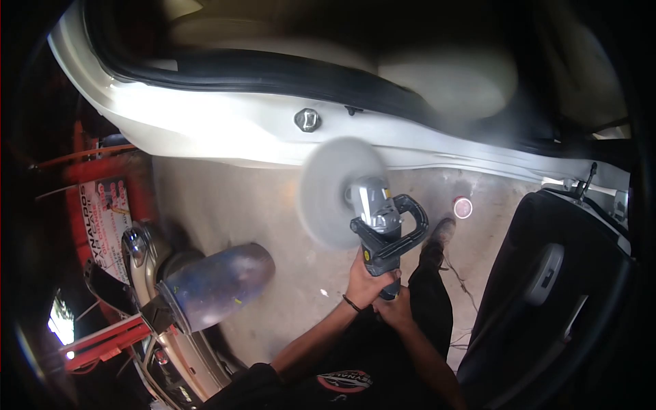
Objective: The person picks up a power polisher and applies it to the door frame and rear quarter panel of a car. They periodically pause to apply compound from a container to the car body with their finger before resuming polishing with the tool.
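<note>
My left hand [367, 281] and my right hand [394, 309] both grip the body of a grey and black power polisher [381, 225]. The left hand sits higher on it, the right just below and behind. The polisher's round white pad [333, 191] is blurred and presses its upper edge against the white car body sill [225, 130] below the open door frame. A bolt [307, 120] sits on the sill just above the pad. A black loop handle [412, 217] sticks out on the polisher's right side.
An open car door with dark inner trim [553, 294] stands at the right. A bluish cylinder [215, 285] and a red stand [106, 205] are at the left. My foot [437, 240] rests on the concrete floor [232, 212]. A small red disc [462, 207] lies on the floor.
</note>
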`<state>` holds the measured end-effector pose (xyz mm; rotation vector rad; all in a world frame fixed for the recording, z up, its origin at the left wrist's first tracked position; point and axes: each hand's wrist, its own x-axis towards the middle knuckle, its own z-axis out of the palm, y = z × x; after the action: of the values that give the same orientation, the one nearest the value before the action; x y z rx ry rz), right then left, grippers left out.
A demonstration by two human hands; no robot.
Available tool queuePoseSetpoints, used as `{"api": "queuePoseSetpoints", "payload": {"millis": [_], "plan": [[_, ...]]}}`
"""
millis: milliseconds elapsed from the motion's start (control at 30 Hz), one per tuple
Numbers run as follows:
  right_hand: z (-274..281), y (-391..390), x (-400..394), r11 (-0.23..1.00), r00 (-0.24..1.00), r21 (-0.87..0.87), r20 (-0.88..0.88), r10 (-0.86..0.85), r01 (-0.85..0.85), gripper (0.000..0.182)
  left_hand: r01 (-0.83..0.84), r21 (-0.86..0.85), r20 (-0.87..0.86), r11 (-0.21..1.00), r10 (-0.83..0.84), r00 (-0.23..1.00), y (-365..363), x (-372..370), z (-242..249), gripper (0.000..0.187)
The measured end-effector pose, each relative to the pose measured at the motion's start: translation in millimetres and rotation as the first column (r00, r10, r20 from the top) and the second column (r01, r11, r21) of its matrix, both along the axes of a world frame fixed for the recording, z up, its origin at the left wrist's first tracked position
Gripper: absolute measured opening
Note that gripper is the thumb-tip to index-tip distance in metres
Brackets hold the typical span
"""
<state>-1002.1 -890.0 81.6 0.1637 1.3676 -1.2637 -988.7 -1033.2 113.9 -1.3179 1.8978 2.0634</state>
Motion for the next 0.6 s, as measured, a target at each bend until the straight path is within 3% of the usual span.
{"api": "queuePoseSetpoints", "payload": {"millis": [33, 167, 233, 300, 333, 433, 500, 533, 600], "plan": [[5.8, -2.7, -5.5, 0.997, 0.991, 0.050, 0.128, 0.049, -0.056, 0.031, -0.002, -0.006, 0.005, 1.000, 0.002, 1.000, -2.7, -0.6, 1.2, 0.064], [4.3, -15.0, -11.4, 0.998, 0.984, -0.030, 0.165, 0.063, -0.058, 0.032, -0.013, -0.120, 0.115, 0.993, 0.027, 0.993, -14.7, -7.3, 11.1, 0.065], [2.5, -25.6, -6.9, 0.989, 1.000, -0.149, 0.013, 0.015, -0.013, 0.033, -0.055, -0.143, 0.111, 0.988, 0.072, 0.991, -23.6, -8.7, 17.9, 0.065], [22.0, -38.9, -12.1, 0.969, 0.997, -0.248, -0.068, -0.022, 0.005, 0.036, -0.061, -0.226, 0.001, 0.972, 0.063, 0.998, -30.8, -14.4, 58.0, 0.061], [31.5, -47.4, -16.7, 0.963, 0.998, -0.267, -0.058, 0.012, -0.027, 0.039, -0.005, -0.338, 0.088, 0.941, 0.037, 0.995, -39.6, -10.6, 64.2, 0.060], [49.0, -77.9, -25.9, 0.907, 0.989, -0.419, -0.118, -0.092, 0.034, 0.041, -0.039, -0.465, 0.027, 0.884, 0.059, 0.998, -63.3, -26.2, 98.6, 0.052], [61.7, -97.6, -37.0, 0.927, 0.954, -0.373, -0.290, -0.083, -0.032, 0.036, -0.042, -0.380, 0.108, 0.924, 0.090, 0.990, -74.4, -39.9, 123.6, 0.041], [65.2, -98.4, -45.7, 0.935, 0.953, -0.354, -0.289, -0.090, -0.019, 0.036, -0.069, -0.412, -0.009, 0.908, 0.072, 0.997, -76.1, -44.9, 120.1, 0.033], [74.2, -95.0, -61.3, 0.933, 0.988, -0.352, -0.155, 0.022, -0.076, 0.039, -0.064, -0.389, 0.000, 0.919, 0.070, 0.998, -71.7, -43.9, 114.5, 0.033]]}}
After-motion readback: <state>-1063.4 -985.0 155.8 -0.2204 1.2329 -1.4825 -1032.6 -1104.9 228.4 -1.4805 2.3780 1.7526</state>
